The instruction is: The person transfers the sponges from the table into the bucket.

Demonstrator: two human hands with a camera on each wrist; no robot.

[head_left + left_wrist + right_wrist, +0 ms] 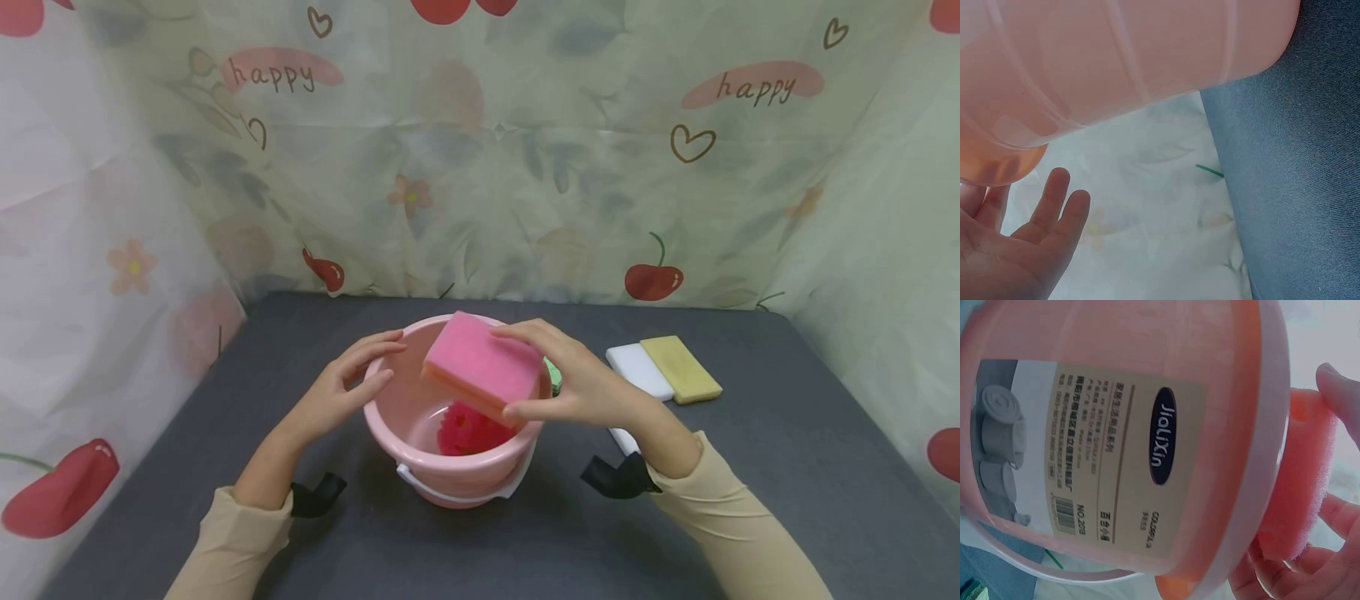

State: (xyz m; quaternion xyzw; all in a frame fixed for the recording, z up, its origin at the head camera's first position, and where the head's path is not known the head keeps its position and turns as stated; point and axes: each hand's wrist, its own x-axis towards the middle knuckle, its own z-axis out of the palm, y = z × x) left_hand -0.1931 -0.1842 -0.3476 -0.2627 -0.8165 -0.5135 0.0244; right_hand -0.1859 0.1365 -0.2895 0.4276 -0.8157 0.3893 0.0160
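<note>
A pink bucket [380,433] stands on the dark table, its white handle [457,500] hanging down at the front. Above its opening, my right hand [581,379] grips a pink sponge [483,358] by its edges, tilted over the right side of the rim. In the right wrist view the sponge [1300,475] shows beyond the rim with fingers around it. Inside the bucket lies a red, ruffled thing [468,432]. My left hand [337,387] is at the left rim with fingers extended; the left wrist view shows its fingers beside the bucket [1116,56].
Right of the bucket lie a white sponge-like block [637,372] and a yellow one [681,369], side by side. Something green [555,377] peeks out behind the bucket's right side. A white strip [625,442] is partly hidden under the right wrist. Printed curtains [495,167] enclose the table.
</note>
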